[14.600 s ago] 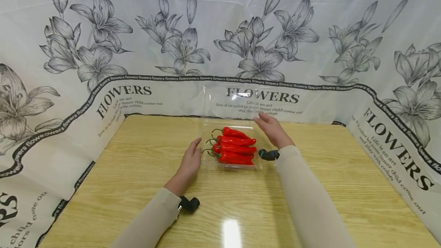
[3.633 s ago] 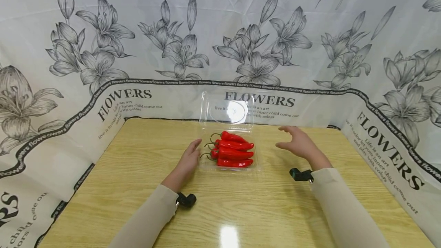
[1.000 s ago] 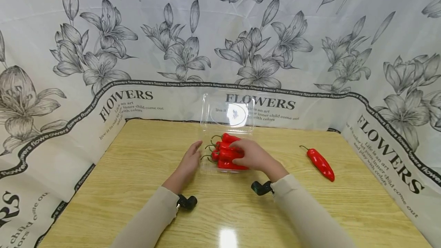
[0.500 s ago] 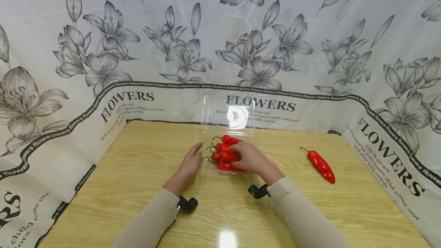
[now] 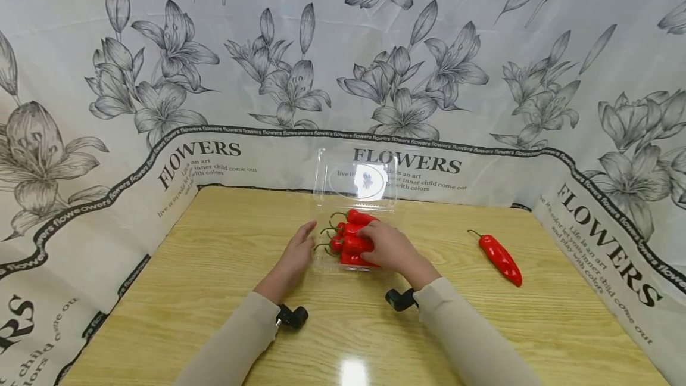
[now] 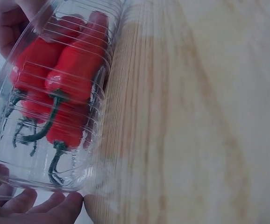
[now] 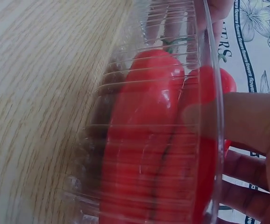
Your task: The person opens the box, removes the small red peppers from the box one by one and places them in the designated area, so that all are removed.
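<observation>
A clear plastic clamshell container holds several glossy red peppers with green stems pointing left. My right hand reaches in from the right, thumb and fingers around a red pepper of the pile. In the right wrist view the thumb presses on that pepper behind the clear wall; its far side is hidden. My left hand rests against the container's left end with fingers fairly straight, beside the stems. Another red pepper lies alone on the table, right of my right arm.
The container's transparent lid stands raised behind the peppers, with a bright glare on it. A wood-grain table lies underneath. A white floral cloth walls the back and both sides.
One pepper has come out of the container and now lies on the table at right. My right hand has since returned to the pile and edged slightly left; my left hand stays put.
</observation>
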Demonstrator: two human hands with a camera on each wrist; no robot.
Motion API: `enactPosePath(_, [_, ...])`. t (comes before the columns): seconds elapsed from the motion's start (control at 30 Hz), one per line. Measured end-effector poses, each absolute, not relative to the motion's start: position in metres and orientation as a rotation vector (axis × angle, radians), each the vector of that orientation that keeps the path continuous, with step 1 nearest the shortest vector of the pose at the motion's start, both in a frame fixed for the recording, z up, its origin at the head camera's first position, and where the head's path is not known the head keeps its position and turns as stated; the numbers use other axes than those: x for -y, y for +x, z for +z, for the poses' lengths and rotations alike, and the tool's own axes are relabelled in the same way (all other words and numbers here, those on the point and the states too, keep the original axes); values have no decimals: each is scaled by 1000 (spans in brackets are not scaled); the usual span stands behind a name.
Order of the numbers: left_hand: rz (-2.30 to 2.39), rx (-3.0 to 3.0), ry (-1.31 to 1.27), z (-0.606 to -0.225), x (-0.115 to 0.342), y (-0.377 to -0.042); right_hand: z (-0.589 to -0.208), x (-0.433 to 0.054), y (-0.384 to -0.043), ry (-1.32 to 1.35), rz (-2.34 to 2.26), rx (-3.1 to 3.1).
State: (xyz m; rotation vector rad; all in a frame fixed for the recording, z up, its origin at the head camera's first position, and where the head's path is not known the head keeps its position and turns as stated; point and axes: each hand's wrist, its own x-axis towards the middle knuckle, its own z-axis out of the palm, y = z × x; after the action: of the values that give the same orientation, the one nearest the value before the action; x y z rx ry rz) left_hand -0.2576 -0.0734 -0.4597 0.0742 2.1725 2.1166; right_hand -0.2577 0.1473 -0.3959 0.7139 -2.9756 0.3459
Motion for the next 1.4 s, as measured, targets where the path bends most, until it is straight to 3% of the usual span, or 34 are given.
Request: enactPosePath(1.4, [2074, -2215, 51, -459, 74, -259, -371, -183, -245, 704, 703, 2851])
